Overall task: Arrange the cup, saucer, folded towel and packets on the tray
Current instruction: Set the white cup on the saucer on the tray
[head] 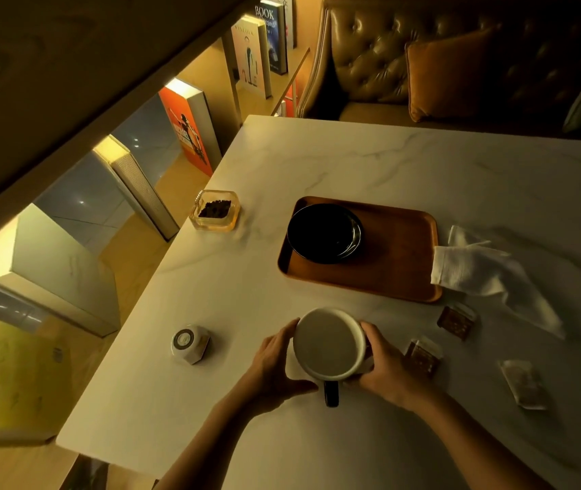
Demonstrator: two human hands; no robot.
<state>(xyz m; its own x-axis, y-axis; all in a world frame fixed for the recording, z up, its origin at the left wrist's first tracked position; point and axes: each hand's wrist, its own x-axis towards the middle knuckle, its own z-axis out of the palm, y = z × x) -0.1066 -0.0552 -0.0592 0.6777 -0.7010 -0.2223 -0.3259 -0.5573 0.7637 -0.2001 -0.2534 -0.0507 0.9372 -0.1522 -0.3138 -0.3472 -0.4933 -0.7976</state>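
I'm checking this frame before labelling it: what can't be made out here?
Head view only:
- Cup: base and any contact with the table hidden by its own rim; outer wall covered by the left hand and right hand.
- Three packets: print too small and dim.
- Saucer: surface lost in shadow.
- Towel: fold unclear.

Glass dish (215, 210) (dark bits inside) and small jar (190, 344) on marble table (370, 160).

The cup (329, 343) hides the fingertips of both hands behind its wall. Right of the fingers, three packets (422, 355) show no readable print.
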